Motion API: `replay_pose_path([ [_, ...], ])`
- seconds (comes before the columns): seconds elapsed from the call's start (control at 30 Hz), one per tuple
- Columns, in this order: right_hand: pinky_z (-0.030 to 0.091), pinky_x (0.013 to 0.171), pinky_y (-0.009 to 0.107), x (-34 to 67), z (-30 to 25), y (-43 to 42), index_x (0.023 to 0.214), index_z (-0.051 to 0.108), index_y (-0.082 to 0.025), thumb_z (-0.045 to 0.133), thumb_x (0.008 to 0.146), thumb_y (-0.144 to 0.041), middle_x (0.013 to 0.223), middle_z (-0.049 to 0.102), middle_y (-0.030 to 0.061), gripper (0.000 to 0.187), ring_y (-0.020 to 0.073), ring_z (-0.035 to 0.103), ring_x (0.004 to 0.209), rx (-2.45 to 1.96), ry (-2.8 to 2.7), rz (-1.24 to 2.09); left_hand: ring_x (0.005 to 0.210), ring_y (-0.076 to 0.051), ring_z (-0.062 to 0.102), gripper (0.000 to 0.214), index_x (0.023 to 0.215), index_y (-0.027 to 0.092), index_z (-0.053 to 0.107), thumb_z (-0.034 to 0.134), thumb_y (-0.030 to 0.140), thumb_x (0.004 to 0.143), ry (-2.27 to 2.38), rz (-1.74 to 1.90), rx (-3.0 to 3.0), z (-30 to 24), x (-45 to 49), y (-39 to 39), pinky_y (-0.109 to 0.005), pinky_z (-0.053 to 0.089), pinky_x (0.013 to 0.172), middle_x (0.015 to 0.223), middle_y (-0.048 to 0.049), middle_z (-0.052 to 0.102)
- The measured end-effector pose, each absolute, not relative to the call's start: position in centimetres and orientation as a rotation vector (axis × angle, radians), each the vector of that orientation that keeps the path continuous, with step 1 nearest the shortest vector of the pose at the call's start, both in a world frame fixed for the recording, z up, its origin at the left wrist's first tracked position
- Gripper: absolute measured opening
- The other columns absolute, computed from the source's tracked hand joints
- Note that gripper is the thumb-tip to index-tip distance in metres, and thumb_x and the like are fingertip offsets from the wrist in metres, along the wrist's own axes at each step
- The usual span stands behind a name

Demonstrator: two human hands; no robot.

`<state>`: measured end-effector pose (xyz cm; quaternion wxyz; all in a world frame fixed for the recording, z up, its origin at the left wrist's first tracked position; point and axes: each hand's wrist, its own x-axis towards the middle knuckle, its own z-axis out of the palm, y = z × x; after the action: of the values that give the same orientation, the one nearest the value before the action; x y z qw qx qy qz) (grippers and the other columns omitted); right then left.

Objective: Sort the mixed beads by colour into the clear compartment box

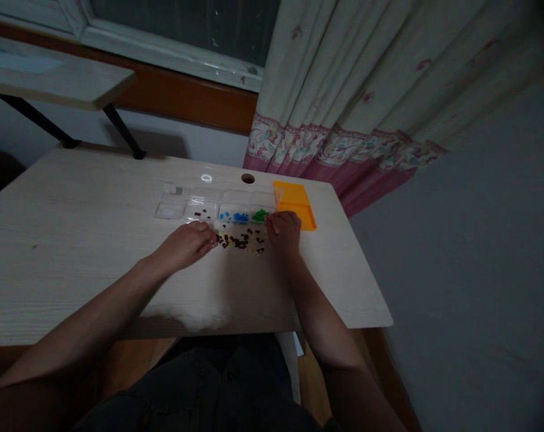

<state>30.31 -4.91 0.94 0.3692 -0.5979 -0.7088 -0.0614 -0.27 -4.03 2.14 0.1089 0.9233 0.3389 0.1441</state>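
My left hand [191, 243] rests at the left edge of a loose pile of small dark brown pieces [241, 244], its fingers curled together at the tips. Mixed into the pile are a few yellow pieces [230, 239]. Behind it lies a clear plastic compartment box [188, 218]. Brown bits [198, 214], blue pieces [240, 218] and green pieces [260, 215] sit in separate compartments. Beside the green ones, at the box's right end, is my right hand [285, 233], fingers bent and closed. Whatever either hand pinches is too small to make out.
An orange tray [296, 193] lies right of the box, partly behind my right hand. Farther back are a round desk hole [248, 178] and a small white ring [206, 177]. A raised shelf [74, 84] stands at the back left; a curtain [325, 138] hangs behind the desk.
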Motion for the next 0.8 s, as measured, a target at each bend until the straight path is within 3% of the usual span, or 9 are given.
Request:
replay_pose_path([
  [0.2,0.045,0.094,0.042,29.3,0.7,-5.3,0.093,0.079,-0.025,0.062,0.096,-0.030,0.096,0.075,0.0072,0.018,0.0251,0.061,0.101,-1.464,-1.886,-0.114,0.099,-0.026,0.060,0.014,0.102,0.021,0.068,0.069,0.032,0.092,1.053,0.399,2.730,1.4,0.0,-3.8,-0.037,0.048,0.085,0.099,-0.0078,0.066],
  [0.8,0.049,0.095,0.043,27.9,0.1,-5.6,0.097,0.079,-0.023,0.060,0.098,-0.030,0.096,0.075,0.0076,0.020,0.0241,0.062,0.099,-1.367,-2.031,0.022,0.093,-0.026,0.059,0.015,0.092,0.018,0.065,0.056,0.028,0.098,1.056,0.535,2.683,0.8,1.2,-4.2,-0.040,0.050,0.084,0.092,-0.0093,0.064],
])
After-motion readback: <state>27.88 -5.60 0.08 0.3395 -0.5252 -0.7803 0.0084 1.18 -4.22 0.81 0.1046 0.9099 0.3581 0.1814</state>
